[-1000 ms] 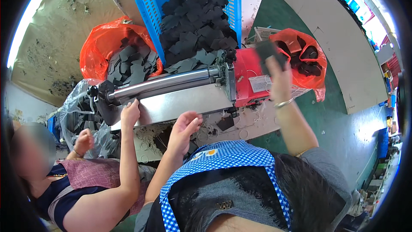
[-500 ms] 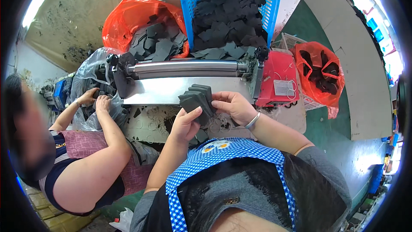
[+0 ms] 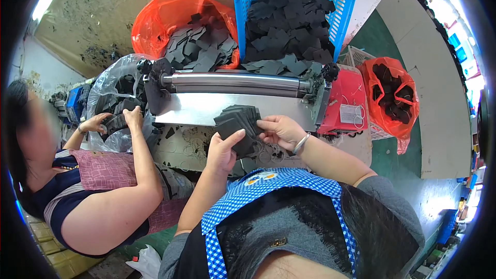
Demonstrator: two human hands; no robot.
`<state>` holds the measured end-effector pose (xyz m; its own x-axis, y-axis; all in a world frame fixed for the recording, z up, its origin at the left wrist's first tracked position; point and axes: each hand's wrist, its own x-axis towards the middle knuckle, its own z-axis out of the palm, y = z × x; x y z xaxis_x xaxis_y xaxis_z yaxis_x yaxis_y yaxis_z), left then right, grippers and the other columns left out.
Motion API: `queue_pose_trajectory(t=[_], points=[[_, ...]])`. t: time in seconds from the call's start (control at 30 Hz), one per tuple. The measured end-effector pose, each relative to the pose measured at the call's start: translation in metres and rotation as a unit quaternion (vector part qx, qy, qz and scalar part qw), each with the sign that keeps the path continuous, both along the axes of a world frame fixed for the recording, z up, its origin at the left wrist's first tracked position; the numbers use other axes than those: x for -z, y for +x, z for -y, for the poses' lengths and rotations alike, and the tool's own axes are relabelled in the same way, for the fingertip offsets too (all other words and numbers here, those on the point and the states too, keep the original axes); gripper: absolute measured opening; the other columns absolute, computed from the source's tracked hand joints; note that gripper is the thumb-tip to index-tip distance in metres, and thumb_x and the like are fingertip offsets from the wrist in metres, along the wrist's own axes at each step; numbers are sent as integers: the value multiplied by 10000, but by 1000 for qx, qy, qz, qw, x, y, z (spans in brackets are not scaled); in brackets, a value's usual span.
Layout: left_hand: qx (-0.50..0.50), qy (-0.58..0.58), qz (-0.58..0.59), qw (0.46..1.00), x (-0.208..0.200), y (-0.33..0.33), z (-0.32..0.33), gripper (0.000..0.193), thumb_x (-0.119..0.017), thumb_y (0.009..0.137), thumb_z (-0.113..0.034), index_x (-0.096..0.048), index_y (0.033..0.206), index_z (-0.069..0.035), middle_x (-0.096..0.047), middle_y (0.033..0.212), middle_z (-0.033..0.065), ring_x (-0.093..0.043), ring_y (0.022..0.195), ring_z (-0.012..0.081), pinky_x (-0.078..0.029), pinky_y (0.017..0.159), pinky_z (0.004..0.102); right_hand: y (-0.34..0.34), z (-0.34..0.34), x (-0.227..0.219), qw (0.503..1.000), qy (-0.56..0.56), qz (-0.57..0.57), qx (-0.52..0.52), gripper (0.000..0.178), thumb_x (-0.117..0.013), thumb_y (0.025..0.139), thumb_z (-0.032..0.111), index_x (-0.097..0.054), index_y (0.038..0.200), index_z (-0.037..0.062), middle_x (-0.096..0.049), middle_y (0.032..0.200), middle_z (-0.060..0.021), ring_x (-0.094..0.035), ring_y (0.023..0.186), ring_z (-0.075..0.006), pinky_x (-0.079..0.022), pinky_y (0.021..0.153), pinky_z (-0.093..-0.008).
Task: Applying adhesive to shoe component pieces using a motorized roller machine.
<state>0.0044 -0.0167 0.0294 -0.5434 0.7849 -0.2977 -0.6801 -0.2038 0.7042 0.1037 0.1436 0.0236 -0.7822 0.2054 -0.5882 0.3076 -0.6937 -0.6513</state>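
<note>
My left hand is closed around a fanned stack of thin black sheet pieces, its thumb lying across the front piece. At the right edge of that stack, the fingers of my right hand pinch one or more pieces; the exact number is hidden. Just beyond both hands is a roller machine with a shiny metal roller and a flat metal plate in front of it.
Behind the machine stand a red plastic bag and a blue basket, both full of black pieces. Right of the red machine housing is another red bag. At left, a co-worker's hands handle black pieces by a clear bag.
The black pieces in my hands are spread into a wider fan. The co-worker's hands have shifted and now lift black pieces. The whole view has swung slightly, moving the machine rightward.
</note>
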Motion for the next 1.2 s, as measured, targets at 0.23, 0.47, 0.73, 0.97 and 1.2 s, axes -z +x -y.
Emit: queue_pose_trajectory(t=[0.23,0.47,0.73,0.97,1.2], points=[[-36,30,101,994,6,-17,5,295,-616,780,-37,-534,1058,18,-600,996,120,-606,903,234,-511,798,392,-15,-28,17,976,196,92,-22,196,-513,904,180,-541,863,-10,-624,747,-120,-625,576,-164,-501,472,-232],[0,62,110,992,7,-27,3,340,-599,762,-19,-516,1089,24,-598,1007,123,-601,915,243,-494,828,407,-31,-35,7,985,172,0,-19,190,-556,878,183,-563,927,0,-614,790,-72,-602,635,-125,-455,506,-185],[48,44,133,989,7,-23,-5,370,-588,735,-16,-508,1090,55,-582,1020,153,-590,922,259,-491,837,403,-25,-14,5,979,185,32,-81,206,-690,781,164,-583,877,16,-550,686,19,-489,506,-49,-369,434,-167],[6,25,107,994,10,-22,-9,345,-600,739,-31,-519,1064,52,-587,991,141,-597,884,247,-507,789,396,-12,-23,13,995,76,45,-36,203,-669,803,177,-563,853,11,-577,679,-27,-553,498,-92,-445,433,-187],[-25,40,88,995,10,-26,-5,301,-590,748,-25,-535,1035,49,-595,965,136,-603,843,237,-510,759,381,-20,-42,9,982,146,83,82,211,-619,842,211,-560,894,15,-615,747,-79,-607,619,-121,-474,484,-208]])
